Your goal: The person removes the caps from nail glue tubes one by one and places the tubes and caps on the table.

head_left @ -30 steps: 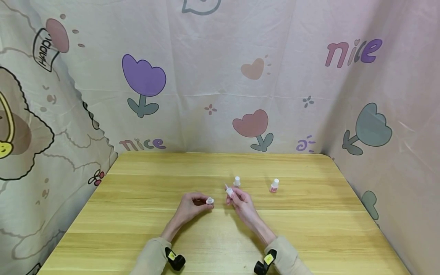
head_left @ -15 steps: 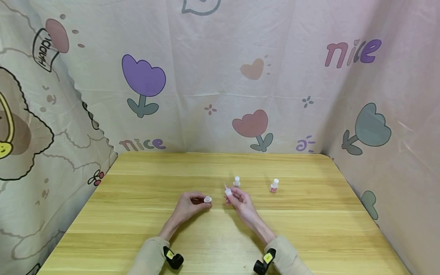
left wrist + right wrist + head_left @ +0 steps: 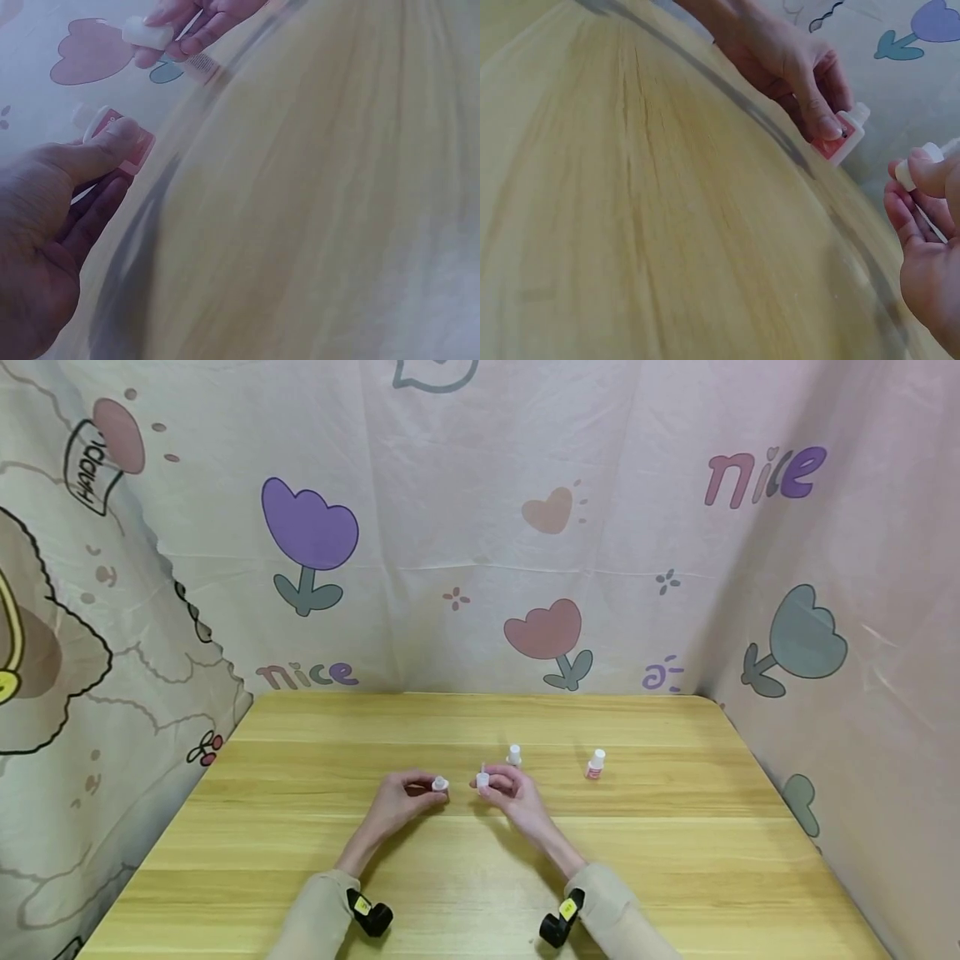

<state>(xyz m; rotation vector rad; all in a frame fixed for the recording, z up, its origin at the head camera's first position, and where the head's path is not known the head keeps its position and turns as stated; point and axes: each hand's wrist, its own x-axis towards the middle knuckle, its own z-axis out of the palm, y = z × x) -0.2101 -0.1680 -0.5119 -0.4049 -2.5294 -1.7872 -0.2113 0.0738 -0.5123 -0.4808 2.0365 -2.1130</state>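
Swung upright from a leftward lean, the stemmed cap (image 3: 482, 782) points up, pinched in the right hand (image 3: 519, 797); the left hand (image 3: 397, 802) pinches a near-vertical bottle (image 3: 845, 145), mouth up

A makeshift nook, home or studio impossible to tell: pale cloth (image 3: 450, 485) printed with tulips (image 3: 321, 531), a peach heart (image 3: 550, 511) and "nice" lettering hangs along the back and side edges of a wood-grain bench (image 3: 457, 893).
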